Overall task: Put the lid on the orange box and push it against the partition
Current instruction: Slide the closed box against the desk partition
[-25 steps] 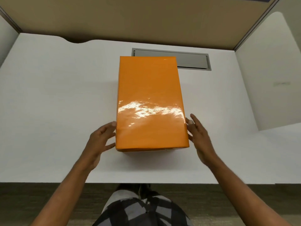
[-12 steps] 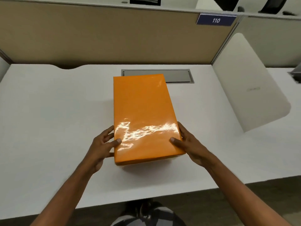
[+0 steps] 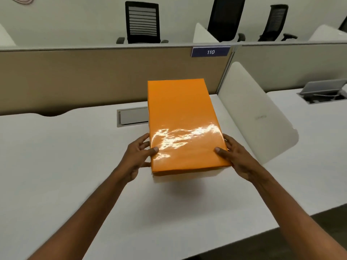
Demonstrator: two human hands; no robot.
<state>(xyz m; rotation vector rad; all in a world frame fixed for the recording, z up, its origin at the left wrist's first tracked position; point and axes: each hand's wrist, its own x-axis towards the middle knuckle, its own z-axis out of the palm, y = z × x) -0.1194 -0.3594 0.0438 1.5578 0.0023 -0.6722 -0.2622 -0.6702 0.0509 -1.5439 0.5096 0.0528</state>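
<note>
Clearance record, taken from the two-handed hold on the orange box [image 3: 183, 124].

- Left of the left hand [image 3: 138, 156]: bare white desk [image 3: 56, 156], open to its edge.
- Right of the right hand [image 3: 239, 159]: narrow strip of desk, then the white side divider [image 3: 257, 113] standing upright and closing that side.
- Beyond the grip: the box's far end reaches the tan partition [image 3: 93, 77]; whether it touches cannot be told. Grey cable hatch [image 3: 132, 117] set flush in the desk, partly covered by the box.
- Nearer than the grip: open desk between the forearms.
</note>
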